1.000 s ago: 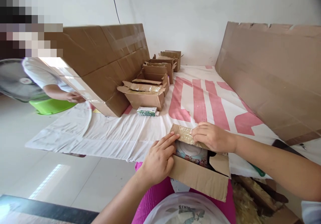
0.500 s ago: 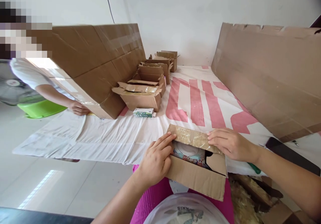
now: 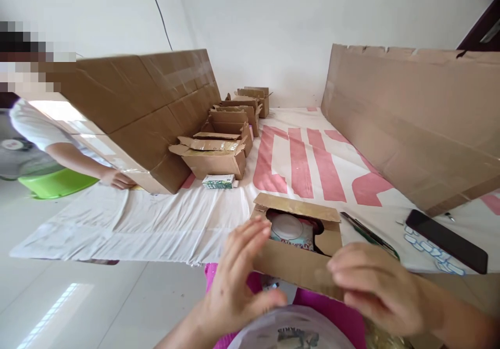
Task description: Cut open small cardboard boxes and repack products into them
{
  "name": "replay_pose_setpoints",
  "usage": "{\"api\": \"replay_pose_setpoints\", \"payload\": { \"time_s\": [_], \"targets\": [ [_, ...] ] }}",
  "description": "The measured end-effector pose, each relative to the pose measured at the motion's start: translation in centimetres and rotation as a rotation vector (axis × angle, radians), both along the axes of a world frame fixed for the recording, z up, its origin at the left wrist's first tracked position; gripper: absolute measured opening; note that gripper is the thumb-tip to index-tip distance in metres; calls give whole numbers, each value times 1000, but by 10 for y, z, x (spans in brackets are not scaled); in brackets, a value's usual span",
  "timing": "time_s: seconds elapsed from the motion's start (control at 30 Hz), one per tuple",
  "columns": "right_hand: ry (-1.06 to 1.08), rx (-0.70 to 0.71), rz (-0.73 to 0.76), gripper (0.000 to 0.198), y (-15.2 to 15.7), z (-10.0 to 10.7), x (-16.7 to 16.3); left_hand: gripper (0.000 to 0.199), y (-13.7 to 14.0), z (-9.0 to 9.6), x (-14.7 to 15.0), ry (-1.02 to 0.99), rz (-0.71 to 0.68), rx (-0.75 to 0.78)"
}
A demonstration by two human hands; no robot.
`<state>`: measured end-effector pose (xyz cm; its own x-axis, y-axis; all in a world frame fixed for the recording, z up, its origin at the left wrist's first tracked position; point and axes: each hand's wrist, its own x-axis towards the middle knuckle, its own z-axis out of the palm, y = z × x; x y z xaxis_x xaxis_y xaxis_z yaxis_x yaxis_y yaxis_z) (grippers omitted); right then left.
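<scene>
A small cardboard box (image 3: 300, 263) stands at the table's near edge, its top partly uncovered. Through the gap shows a printed pack with a round, pale lid (image 3: 287, 227). The taped far flap (image 3: 299, 206) leans inward over part of the opening, while the near flap hangs toward me. At the box's left end is my left hand (image 3: 238, 276), open, fingers raised and thumb apart. My right hand (image 3: 377, 286) is at the near flap's right end, fingers loosely curved and blurred, with no grip visible; whether it touches the cardboard I cannot tell.
Several open cartons (image 3: 213, 160) line the left, with a small green-and-white box (image 3: 219, 182) in front. Tall cardboard panels (image 3: 406, 125) flank the table. A black phone (image 3: 447, 239) and a dark, green-edged tool (image 3: 371, 236) lie right. Another person's hand (image 3: 117, 178) is far left.
Both my hands have come off the far flap and moved toward me, to the near side of the box. My view has shifted, bringing the phone and dark tool into fuller sight.
</scene>
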<state>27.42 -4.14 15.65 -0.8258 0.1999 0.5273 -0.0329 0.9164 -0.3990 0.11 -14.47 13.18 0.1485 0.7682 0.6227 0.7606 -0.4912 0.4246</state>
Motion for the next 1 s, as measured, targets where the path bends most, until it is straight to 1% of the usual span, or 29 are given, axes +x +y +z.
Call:
{"api": "replay_pose_setpoints", "payload": {
  "time_s": [0.03,0.07,0.13,0.2,0.27,0.33,0.4,0.43,0.5,0.53,0.57,0.6,0.67,0.7,0.77,0.83,0.9,1.0],
  "targets": [
    [-29,-16,109,44,-8,4,-11,87,-3,2,5,23,-83,-28],
    [-48,-23,204,45,-13,7,-22,87,-6,4,9,42,-164,-59],
    [-77,-27,325,49,-18,11,-40,72,-9,6,14,42,-272,-101],
    [-111,-37,362,54,-17,12,-52,57,-10,5,15,12,-314,-113],
    [-151,-49,358,58,-15,12,-55,56,-11,3,10,4,-337,-110],
    [-153,-25,350,58,-12,12,-53,57,-13,0,1,4,-358,-86],
    [-107,17,290,56,-10,10,-45,59,-16,-3,-11,-109,-305,-32],
    [-76,34,222,53,-8,9,-41,61,-18,-3,-18,-209,-247,9],
    [-27,39,30,47,-4,7,-33,66,-21,-4,-34,-427,-75,100],
    [-30,34,-64,44,-1,5,-30,65,-22,-4,-41,-498,18,127],
    [-53,36,-133,40,2,2,-28,60,-22,-3,-48,-523,106,130],
    [-88,50,-170,37,6,-1,-28,51,-21,-3,-54,-507,184,115],
    [-168,120,-181,33,12,-8,-29,31,-18,-3,-63,-399,286,51],
    [-195,165,-174,32,15,-11,-31,25,-15,-3,-66,-338,311,23],
    [-217,230,-168,33,19,-15,-34,20,-10,-5,-68,-264,336,-6],
    [-226,250,-187,29,21,-15,-35,27,-6,-8,-67,-267,327,-35],
    [-238,257,-215,23,22,-9,-32,34,-3,-11,-65,-291,306,-69],
    [-240,283,-267,16,23,1,-25,37,1,-14,-65,-335,300,-122]
  ]
}}
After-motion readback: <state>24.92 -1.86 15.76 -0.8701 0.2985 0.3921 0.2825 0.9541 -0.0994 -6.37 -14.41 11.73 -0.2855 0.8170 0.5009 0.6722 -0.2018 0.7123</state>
